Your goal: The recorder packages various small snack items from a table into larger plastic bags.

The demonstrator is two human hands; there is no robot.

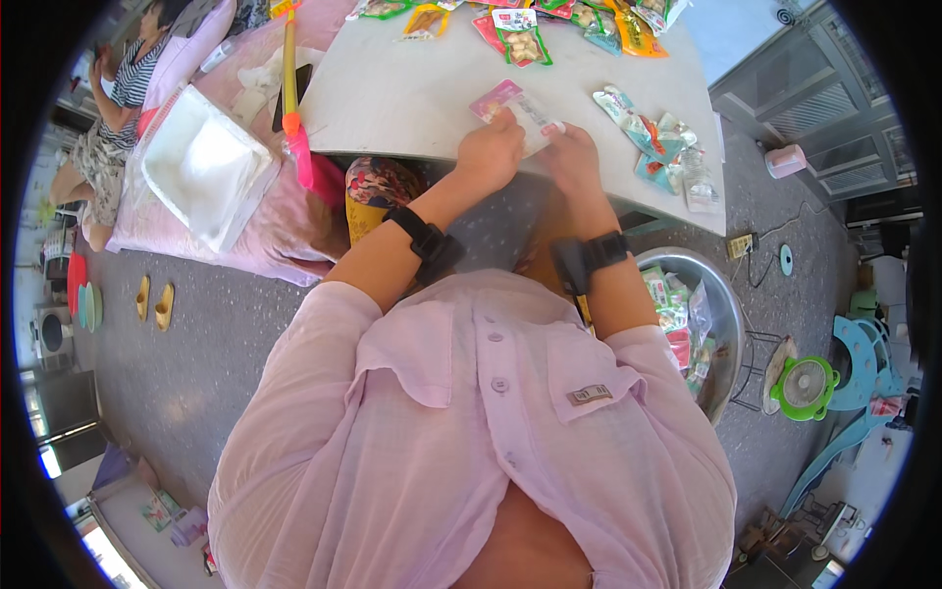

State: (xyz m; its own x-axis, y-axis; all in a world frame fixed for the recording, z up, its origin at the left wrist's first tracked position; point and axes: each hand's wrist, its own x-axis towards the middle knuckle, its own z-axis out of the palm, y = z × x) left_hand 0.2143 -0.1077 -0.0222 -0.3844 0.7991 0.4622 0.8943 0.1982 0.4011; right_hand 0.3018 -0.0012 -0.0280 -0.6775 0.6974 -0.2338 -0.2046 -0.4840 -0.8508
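Observation:
Over the near edge of a white table (397,96), my left hand (491,151) and my right hand (570,158) hold a flat pink-and-clear plastic food packet (526,118) between them. My left fingers pinch its near side, and my right fingers grip its right end. Beyond my hands lies a pile of sealed snack packets (521,40). To the right on the table rest a few teal and clear packets (659,147), partly overlapping. Each wrist wears a black strap with a device. What the held packet contains is not clear.
A metal basin (725,316) of packets stands below the table at right. A white foam box (206,169) sits on pink cloth at left, beside a yellow-and-pink plastic stick (289,81). Another person (121,96) sits far left. A green fan (804,388) is on the right.

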